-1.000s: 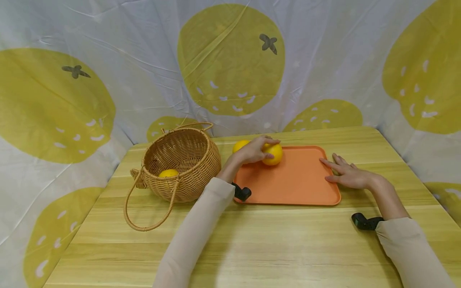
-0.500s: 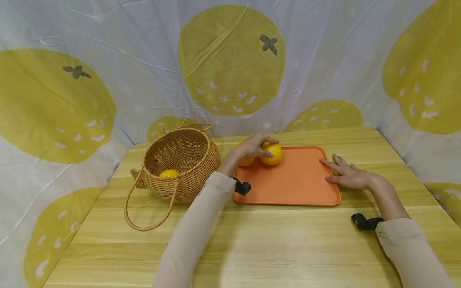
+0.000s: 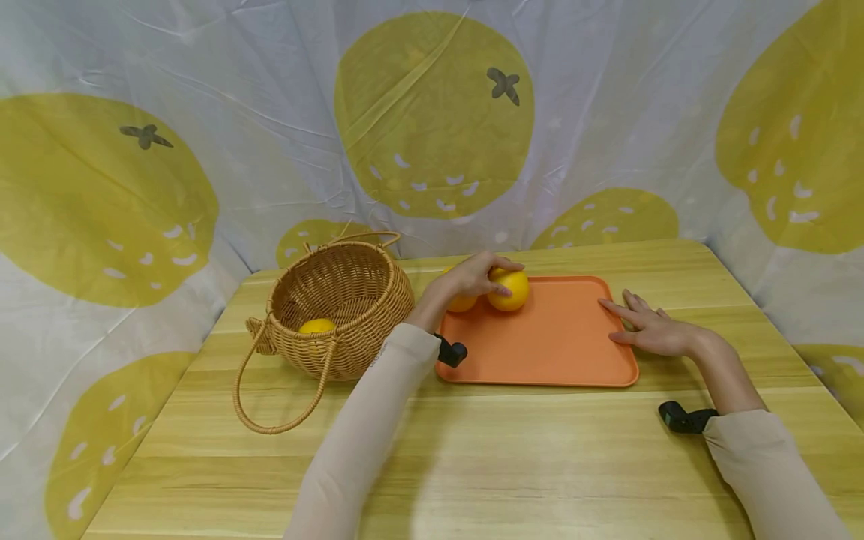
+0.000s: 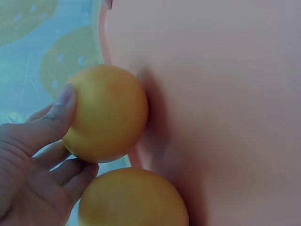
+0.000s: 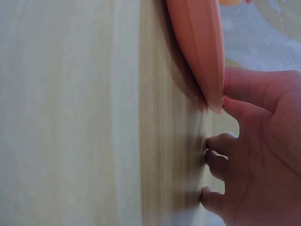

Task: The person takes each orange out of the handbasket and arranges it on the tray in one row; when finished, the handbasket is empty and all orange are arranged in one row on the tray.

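Observation:
My left hand (image 3: 472, 276) holds an orange (image 3: 511, 291) over the back left part of the orange-coloured tray (image 3: 550, 341). In the left wrist view, the thumb presses one side of this orange and the other fingers curl beneath it. A second orange (image 4: 134, 200) sits right beside it, partly hidden by my hand in the head view. At the tray's right rim, my right hand (image 3: 658, 330) has its fingers spread. Thumb and index finger touch the rim in the right wrist view, while the other fingertips rest on the table.
A wicker basket (image 3: 364, 349) stands left of the tray, with one yellow-orange fruit (image 3: 316, 325) inside and a handle (image 3: 270, 429) drooping in front. Behind the wooden table (image 3: 526, 457) hangs a fruit-printed cloth (image 3: 594, 112).
The left hand and its orange have shifted slightly left. The second orange has moved toward the front right, onto the tray's back left corner. The right hand has stayed put.

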Demonstrator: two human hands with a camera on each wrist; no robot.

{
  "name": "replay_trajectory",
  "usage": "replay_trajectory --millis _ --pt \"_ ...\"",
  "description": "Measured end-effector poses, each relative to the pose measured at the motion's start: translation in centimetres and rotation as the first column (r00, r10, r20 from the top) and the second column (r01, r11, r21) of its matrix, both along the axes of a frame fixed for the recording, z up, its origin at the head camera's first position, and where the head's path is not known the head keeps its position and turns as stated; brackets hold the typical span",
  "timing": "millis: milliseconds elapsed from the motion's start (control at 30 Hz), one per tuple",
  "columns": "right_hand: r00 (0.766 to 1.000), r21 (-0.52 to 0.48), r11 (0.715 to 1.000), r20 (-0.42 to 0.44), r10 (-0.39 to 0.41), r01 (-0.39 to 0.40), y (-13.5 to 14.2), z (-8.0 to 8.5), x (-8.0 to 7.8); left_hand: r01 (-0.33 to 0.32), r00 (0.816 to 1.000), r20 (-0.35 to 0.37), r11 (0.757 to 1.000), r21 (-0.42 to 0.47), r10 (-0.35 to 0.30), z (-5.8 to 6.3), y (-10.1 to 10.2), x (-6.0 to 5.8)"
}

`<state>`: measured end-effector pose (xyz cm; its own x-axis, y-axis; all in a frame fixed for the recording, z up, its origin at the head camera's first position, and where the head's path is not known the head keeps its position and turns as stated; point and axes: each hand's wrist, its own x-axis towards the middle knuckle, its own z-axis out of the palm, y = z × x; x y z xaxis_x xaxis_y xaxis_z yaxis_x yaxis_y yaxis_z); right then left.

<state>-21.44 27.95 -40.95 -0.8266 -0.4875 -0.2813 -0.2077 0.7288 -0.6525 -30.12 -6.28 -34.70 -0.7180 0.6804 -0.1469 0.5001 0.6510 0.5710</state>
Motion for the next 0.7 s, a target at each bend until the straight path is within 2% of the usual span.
replay_trajectory --millis 200,467,567,700 --pt "1.000 -0.007 1.000 0.004 0.002 -0.002 0.1 -0.1 -0.1 0.006 1.000 -0.002 1.000 -0.013 -0.006 0.1 0.1 -0.1" --pt "1.000 -0.060 0.998 -0.010 0.010 -0.011 0.5 -0.9 -0.3 0.028 1.000 -0.009 0.999 0.018 -0.028 0.2 -0.5 -0.3" --pt "1.000 -0.069 0.997 -0.011 0.018 -0.018 0.6 -1.0 -0.4 0.018 0.999 -0.028 0.999 0.030 -0.017 0.8 -0.7 0.0" --pt "1.000 -0.061 0.998 -0.016 0.021 -0.022 1.1 -1.6 -0.7 -0.005 0.997 -0.075 1.000 -0.003 0.004 2.6 -1.1 0.9"
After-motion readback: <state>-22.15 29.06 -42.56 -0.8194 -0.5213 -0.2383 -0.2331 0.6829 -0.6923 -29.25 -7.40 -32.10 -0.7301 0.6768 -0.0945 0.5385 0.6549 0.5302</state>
